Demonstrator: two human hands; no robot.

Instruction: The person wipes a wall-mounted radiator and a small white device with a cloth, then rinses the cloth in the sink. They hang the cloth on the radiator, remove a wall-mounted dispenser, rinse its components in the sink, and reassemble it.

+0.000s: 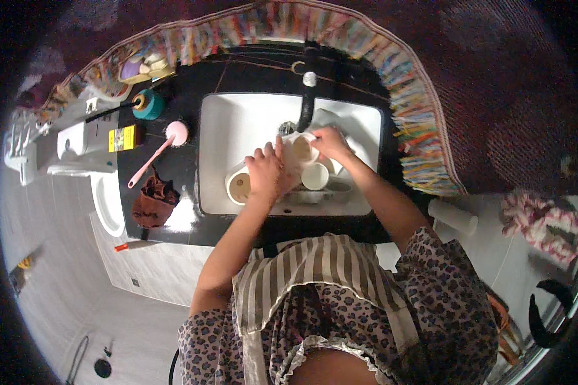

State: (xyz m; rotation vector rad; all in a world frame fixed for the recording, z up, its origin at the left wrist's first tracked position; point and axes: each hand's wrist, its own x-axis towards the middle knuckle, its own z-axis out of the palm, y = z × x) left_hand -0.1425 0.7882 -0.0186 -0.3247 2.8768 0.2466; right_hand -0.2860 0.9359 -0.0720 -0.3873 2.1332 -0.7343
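Observation:
Both of my hands work over a white rectangular sink basin point(218, 115). My right hand point(331, 142) is closed on the rim of a white cup point(302, 149), which lies tilted under the black faucet point(307, 109). My left hand point(266, 170) is beside that cup, back upward, its fingers spread; its index finger is close to the cup's side, and contact is hard to tell. Partly under my left hand lies another white cup point(237, 185), its mouth showing. A further white cup point(315, 176) stands just below the held one, near other pale vessels.
Left of the sink, the black counter point(192, 167) bears a pink long-handled brush point(175, 133), a crumpled brown cloth point(155, 200), a yellow box point(122, 138) and a teal round container point(148, 104). A multicoloured fringed textile point(417, 109) borders the counter's back and right.

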